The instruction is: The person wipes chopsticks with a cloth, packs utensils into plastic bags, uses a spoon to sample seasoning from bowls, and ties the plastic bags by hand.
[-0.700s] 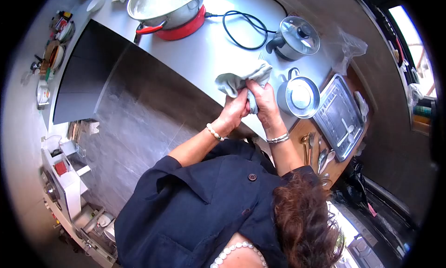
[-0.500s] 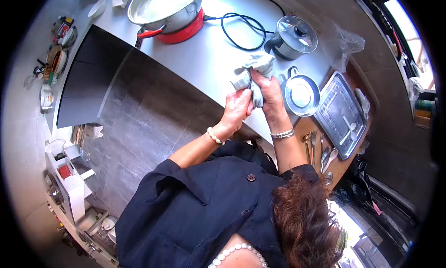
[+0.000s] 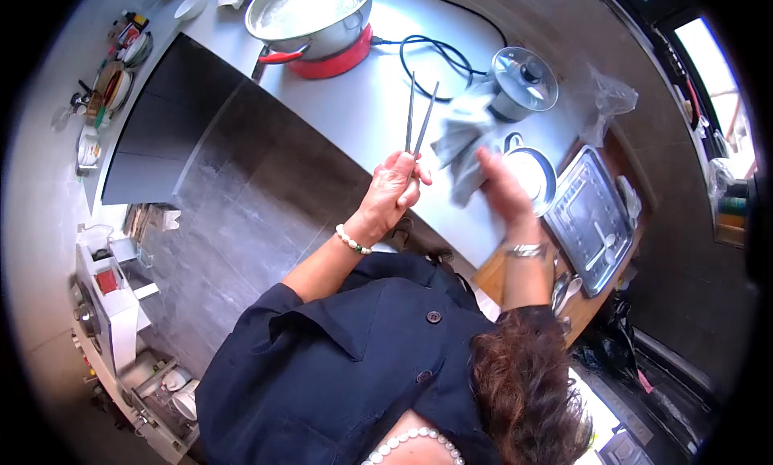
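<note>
While the left hand (image 3: 393,185) grasps two chopsticks (image 3: 411,113), the right hand (image 3: 507,190) grips a blurred grey cloth (image 3: 466,147).
Chopsticks over the counter (image 3: 346,111), tips toward 12 o'clock; cloth at their 4 o'clock, wide pot (image 3: 336,38) at their 10.

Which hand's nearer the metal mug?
Right. The right hand, with the cloth, overlaps the left side of the metal mug in view; the left hand, gripping two dark sticks, is farther left.
</note>
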Action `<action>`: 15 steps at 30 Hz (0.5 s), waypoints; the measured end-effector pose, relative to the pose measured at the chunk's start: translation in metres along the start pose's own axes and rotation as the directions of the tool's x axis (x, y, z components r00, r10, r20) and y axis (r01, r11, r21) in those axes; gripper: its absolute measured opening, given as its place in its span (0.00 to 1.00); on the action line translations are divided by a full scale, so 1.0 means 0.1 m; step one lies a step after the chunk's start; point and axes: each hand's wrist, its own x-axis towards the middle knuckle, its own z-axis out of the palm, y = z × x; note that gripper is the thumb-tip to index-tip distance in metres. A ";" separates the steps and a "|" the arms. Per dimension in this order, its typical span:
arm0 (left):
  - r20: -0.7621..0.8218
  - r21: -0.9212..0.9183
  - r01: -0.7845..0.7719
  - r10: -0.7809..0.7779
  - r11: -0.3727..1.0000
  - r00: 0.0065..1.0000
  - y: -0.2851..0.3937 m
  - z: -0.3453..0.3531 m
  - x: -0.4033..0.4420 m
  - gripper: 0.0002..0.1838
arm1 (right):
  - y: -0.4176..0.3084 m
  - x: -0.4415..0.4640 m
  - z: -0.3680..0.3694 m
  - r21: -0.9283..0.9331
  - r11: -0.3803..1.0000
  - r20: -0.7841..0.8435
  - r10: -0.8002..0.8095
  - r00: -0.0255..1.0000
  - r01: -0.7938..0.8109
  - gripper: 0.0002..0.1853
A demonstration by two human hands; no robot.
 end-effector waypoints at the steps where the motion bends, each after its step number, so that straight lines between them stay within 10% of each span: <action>1: -0.025 0.037 0.056 -0.055 0.998 0.998 -0.03 0.02 0.04 0.13 | 0.09 -0.06 0.15 0.194 0.981 0.008 0.007 1.000 -0.008 0.20; 4: -0.121 0.133 0.101 -0.085 0.986 0.989 -0.16 0.07 0.11 0.15 | 0.06 0.00 0.42 0.282 0.958 0.247 -0.023 0.969 -0.049 0.18; 7: -0.092 0.193 0.070 -0.053 0.979 0.994 -0.20 0.10 0.17 0.18 | -0.08 -0.02 0.60 0.220 0.972 -0.191 -0.036 0.981 0.078 0.10; 15: -0.138 0.406 -0.044 0.109 0.913 0.984 -0.41 0.18 0.21 0.17 | 0.21 0.26 0.55 -0.134 0.984 -0.536 -0.170 0.827 0.116 0.14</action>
